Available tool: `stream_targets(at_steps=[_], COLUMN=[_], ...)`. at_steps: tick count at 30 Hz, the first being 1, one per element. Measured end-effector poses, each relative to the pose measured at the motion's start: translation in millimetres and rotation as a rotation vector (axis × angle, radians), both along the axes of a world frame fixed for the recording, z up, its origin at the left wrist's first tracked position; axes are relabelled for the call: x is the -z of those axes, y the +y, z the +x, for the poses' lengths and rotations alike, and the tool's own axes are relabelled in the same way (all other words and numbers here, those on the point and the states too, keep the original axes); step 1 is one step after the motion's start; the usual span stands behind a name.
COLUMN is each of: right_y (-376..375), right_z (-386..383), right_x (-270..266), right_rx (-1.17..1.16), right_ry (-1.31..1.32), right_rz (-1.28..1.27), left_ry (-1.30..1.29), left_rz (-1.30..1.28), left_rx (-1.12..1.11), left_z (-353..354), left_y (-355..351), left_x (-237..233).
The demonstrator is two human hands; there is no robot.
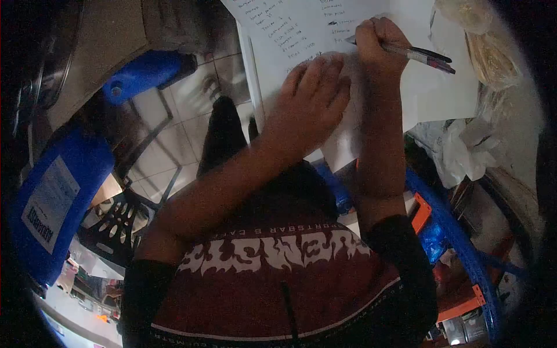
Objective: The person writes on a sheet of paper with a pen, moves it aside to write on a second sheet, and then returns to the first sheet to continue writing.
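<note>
On the desk, top of view: a white sheet of paper [301, 29] lay flat, with handwritten lines in columns; the words were too small to read.
Right hand [380, 43]: curled shut in a writing grip round a pen [420, 56], with the tip down on the sheet by the right-hand column.
Pen axis: ran from the tip under the fingers out and slightly down toward the right of view; the back end stood well clear of the hand.
Left hand [310, 104]: open, fingers spread and flat, palm down on the sheet; it held nothing.
Hands, relation: the left lay below and to the left of the right, just beside the right forearm; I could not tell whether they touched. The right was the one at the written lines.
Desk [250, 69]: only a pale edge showed left of the sheet.
Right of sheet: crumpled white plastic bags [464, 151].
Floor [185, 98]: pale tiles, well below the desk edge.
Room, left: a blue container [55, 197] with a white label, and a black perforated stool [113, 223] near it.
Room, right: a blue crate [464, 243] with orange parts.
Light: dim; the frame edges were dark.
</note>
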State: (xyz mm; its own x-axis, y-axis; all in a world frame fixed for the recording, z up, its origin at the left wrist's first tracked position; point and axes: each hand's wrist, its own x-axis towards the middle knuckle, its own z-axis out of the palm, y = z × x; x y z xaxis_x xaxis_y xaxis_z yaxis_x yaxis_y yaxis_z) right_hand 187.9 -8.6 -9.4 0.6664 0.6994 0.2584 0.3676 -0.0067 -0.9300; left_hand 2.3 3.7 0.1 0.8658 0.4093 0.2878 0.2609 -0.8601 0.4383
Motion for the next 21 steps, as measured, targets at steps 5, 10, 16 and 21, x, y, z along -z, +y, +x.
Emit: stream_targets(at_steps=[5,10,16,21], right_y=[0.8,-1.0,1.4,-4.5], right_z=[-1.7,10.3,3.7,10.4], right_x=[0.6,6.6,7.4,7.5], right_rx=[-0.027,-0.110,-0.030,-0.080], right_ry=[-0.054,-0.138,-0.091,-0.077], right_rz=[-0.017,0.031,0.035,-0.007], left_ry=[0.000,0.000,0.003,-0.017], left_rz=[0.023,-0.002,-0.003,-0.019], left_rx=[-0.009,-0.005,-0.001,-0.017], left_z=[-0.4,-1.1,-1.5,-1.2], left_y=[-0.7,-0.8,-0.2,-2.4], left_x=[1.4,0.0,-1.8,0.9])
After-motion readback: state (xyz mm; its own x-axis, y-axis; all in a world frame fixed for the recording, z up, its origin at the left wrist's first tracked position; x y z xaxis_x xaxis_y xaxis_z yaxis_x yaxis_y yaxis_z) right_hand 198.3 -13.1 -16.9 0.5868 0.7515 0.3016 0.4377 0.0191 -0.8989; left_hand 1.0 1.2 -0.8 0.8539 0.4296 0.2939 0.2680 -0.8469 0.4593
